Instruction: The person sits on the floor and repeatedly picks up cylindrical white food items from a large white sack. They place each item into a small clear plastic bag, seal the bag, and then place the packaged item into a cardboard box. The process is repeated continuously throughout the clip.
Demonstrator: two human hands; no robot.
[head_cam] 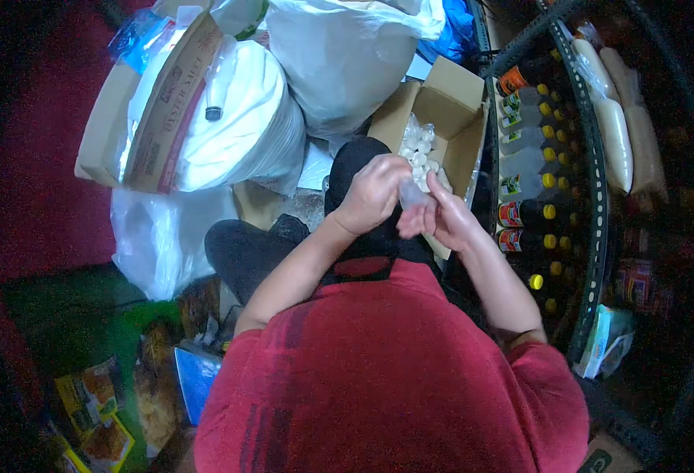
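Note:
My left hand (376, 192) is closed around the upper part of a small translucent plastic bag (412, 194). Beside it, my right hand (450, 219) has its thumb raised and its blurred fingers at the bag's lower end; whether they grip it cannot be made out. Just beyond both hands an open cardboard box (462, 148) stands with its flaps up. Inside lie several small white bundles (419, 155) in clear plastic, partly hidden by my hands. My dark-clothed knee (355, 156) rises by the box's left side.
At right, a metal rack (598, 236) holds several yellow-capped bottles (524, 183) and long filled bags (614, 142). Ahead stand a large white plastic sack (347, 65) and a white wrapped bundle (240, 124), with a cardboard piece (172, 106) and a small clear bottle (214, 94) on it.

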